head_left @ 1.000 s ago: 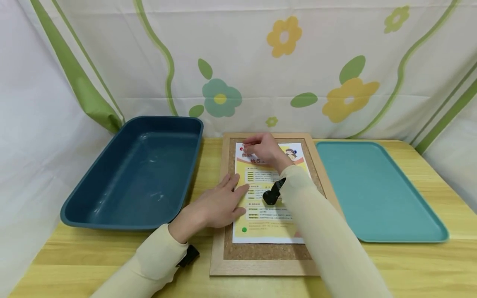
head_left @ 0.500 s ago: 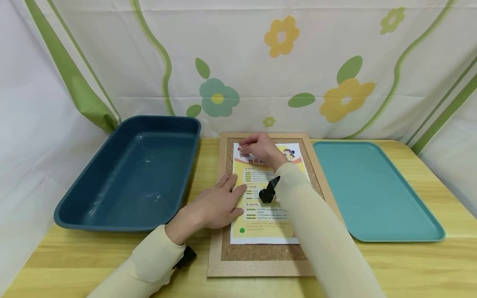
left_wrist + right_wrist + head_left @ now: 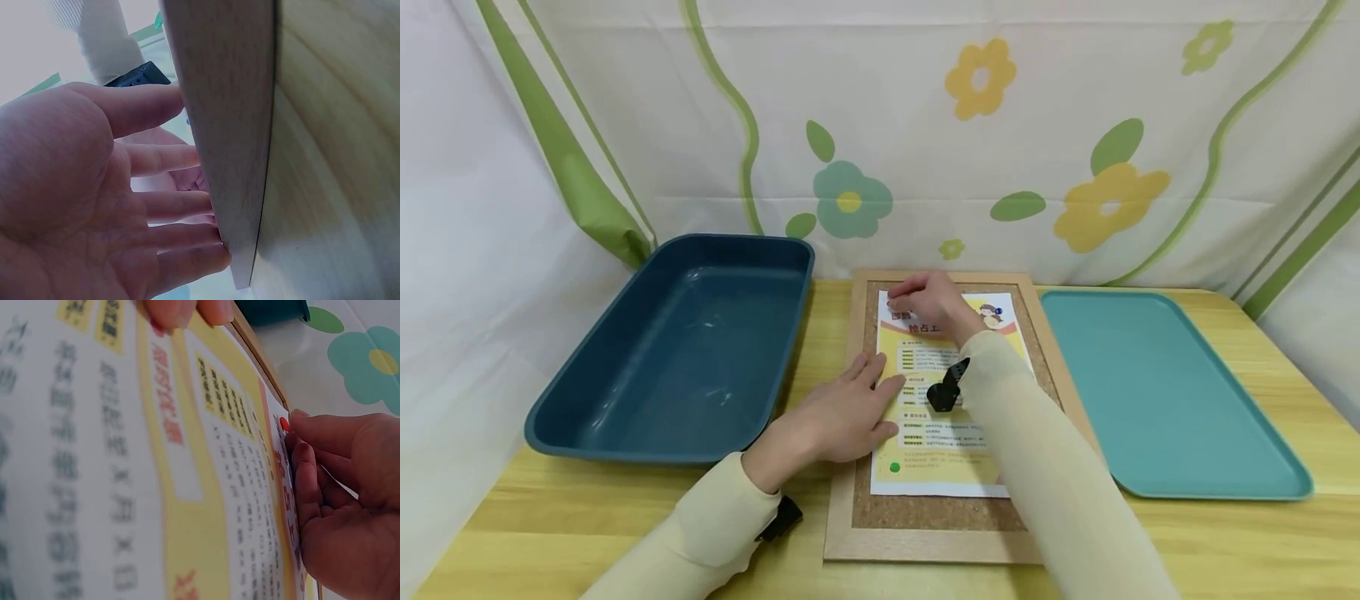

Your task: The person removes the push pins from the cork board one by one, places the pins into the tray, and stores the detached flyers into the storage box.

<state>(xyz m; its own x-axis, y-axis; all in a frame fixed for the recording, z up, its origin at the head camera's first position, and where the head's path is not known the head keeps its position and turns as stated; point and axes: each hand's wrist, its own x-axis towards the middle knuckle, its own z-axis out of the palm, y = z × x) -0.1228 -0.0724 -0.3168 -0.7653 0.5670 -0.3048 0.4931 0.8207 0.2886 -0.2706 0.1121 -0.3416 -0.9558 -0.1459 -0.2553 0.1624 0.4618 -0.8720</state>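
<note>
A wood-framed cork board (image 3: 940,512) lies on the table, bearing a yellow and white printed sheet (image 3: 925,486). My right hand (image 3: 931,302) is at the sheet's upper left corner. In the right wrist view, its thumb and index finger pinch a red push pin (image 3: 284,424) against the paper. Spread flat, my left hand (image 3: 850,417) rests across the board's left frame edge, its fingertips on the sheet. A green push pin (image 3: 895,467) sits at the lower left of the sheet, and a blue push pin (image 3: 998,311) at the upper right. My right sleeve covers the lower right corner.
A deep dark blue tub (image 3: 670,358) stands left of the board, close by my left forearm. Flat on the right side lies a teal tray (image 3: 1172,400). A flowered curtain (image 3: 917,150) hangs behind the wooden table (image 3: 550,525).
The head view has shifted slightly. Both hands keep their places on the board, and the red push pin, seen earlier beside the right fingertips, is now mostly covered by them in the head view.
</note>
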